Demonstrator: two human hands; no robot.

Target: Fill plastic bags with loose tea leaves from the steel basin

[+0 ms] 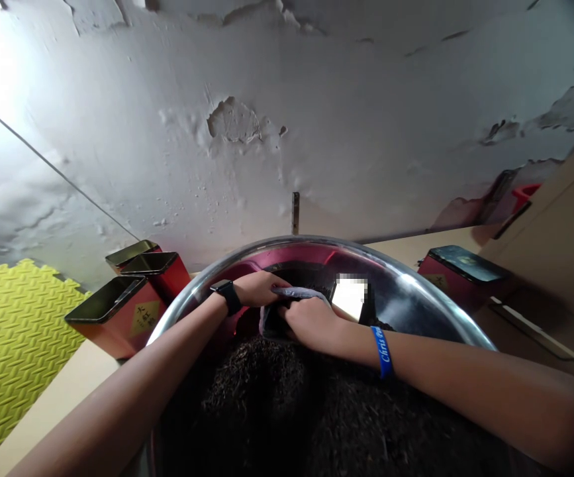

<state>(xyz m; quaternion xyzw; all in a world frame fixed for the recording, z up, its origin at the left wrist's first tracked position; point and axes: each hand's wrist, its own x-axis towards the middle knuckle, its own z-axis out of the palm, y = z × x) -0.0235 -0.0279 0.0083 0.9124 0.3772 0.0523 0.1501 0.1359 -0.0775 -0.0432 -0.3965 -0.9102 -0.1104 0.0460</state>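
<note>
A grey pouch-like bag with a dark mouth is between my hands, inside a wide metal basin. My left hand, wearing a dark watch, pinches the bag's edge on its left side. My right hand, with a blue wristband, is at the bag's mouth, its fingers curled and partly inside. Whatever those fingers hold is hidden. Dark, dry, twisted tea leaves are heaped in the basin below both hands. A bright white, blurred-out rectangle is in the basin behind my right wrist.
Several open red tins with dark rims stand left of the basin, one with a yellow label. Another red tin stands on the right. Yellow foam matting lies at the left. A peeling wall rises behind the basin.
</note>
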